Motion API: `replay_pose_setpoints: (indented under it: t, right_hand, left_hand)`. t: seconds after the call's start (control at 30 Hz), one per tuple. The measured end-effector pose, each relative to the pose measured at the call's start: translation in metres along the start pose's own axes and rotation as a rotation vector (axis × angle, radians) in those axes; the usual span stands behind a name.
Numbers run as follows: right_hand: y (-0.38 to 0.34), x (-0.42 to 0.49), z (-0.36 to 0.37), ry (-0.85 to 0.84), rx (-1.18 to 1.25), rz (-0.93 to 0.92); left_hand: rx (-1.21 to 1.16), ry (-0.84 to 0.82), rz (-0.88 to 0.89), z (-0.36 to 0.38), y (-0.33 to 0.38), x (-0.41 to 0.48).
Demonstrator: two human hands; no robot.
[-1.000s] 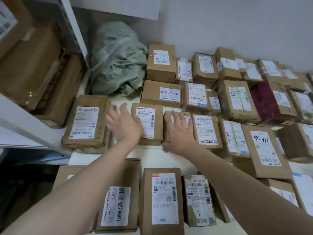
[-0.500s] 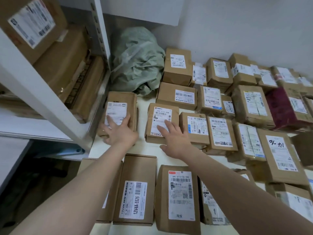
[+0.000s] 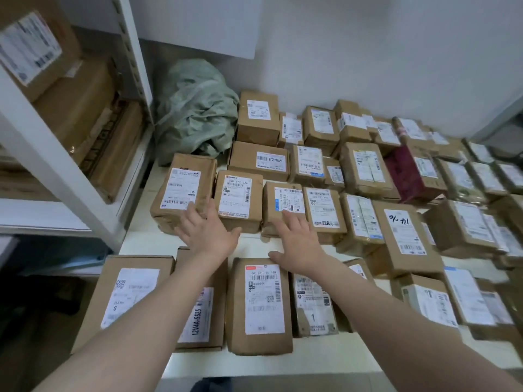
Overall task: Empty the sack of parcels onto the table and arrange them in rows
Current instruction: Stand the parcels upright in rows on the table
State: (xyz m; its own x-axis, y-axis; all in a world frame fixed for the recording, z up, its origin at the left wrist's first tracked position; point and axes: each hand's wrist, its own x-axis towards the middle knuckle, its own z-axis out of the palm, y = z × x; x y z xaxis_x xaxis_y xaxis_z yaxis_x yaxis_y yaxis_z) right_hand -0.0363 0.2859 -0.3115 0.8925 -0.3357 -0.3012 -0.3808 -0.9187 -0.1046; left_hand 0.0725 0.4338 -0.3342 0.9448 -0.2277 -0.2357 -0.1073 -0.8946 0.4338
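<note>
White painted wall [image 3: 368,52] backs a pale, smooth surface [image 3: 254,363] that I watch through the head camera. It is covered in rough rows by parcels [image 3: 365,168]: blocky boxes in creased brown paper and tape, each with a white printed label. One maroon parcel [image 3: 404,174] breaks the brown in the second row from the back. The sack [image 3: 195,108], a green woven one, lies crumpled and slack in the far left corner of the surface, against the wall and just beside the back rows.

Both hands are released, fingers straight and spread, gripping nothing. The left hand [image 3: 208,232] lies palm down at the near edge of the end parcel [image 3: 184,190] of the middle row, fingertips over its front corner. I cannot tell whether they press on it. The right hand [image 3: 297,241] lies flat with its fingers on the near end of a blue-edged parcel [image 3: 283,205], two along the same row.

At left stands a white metal rack [image 3: 56,165] holding larger plain cartons [image 3: 85,108], cut off by the frame edge.

Much of the print is too blurred for me to read, though "12V4A-5525" shows on two labels. My view of the front row is partly blocked by both forearms. Parcels at the far right smear into soft shapes and run out of frame, so I cannot count the rows there.
</note>
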Motion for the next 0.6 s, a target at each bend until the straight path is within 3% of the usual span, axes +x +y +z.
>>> replay_pose_setpoints:
  t: [0.13,0.27,0.43,0.6]
  right_hand:
    - [0.021,-0.042,0.012,-0.034,0.003,0.063]
    - [0.044,-0.089,0.034,-0.114,0.059,0.239]
    - [0.067,-0.121,0.053,-0.097,0.206,0.439]
    - [0.094,-0.134,0.068,-0.115,0.385,0.500]
  left_hand:
    - [0.015,-0.126,0.066,0.015,0.013,-0.048]
    - [0.145,-0.328,0.112,0.032,0.022,-0.100]
    - [0.326,-0.525,0.118,0.046,0.029,-0.141]
    - [0.301,-0.540,0.184,0.059,0.026,-0.153]
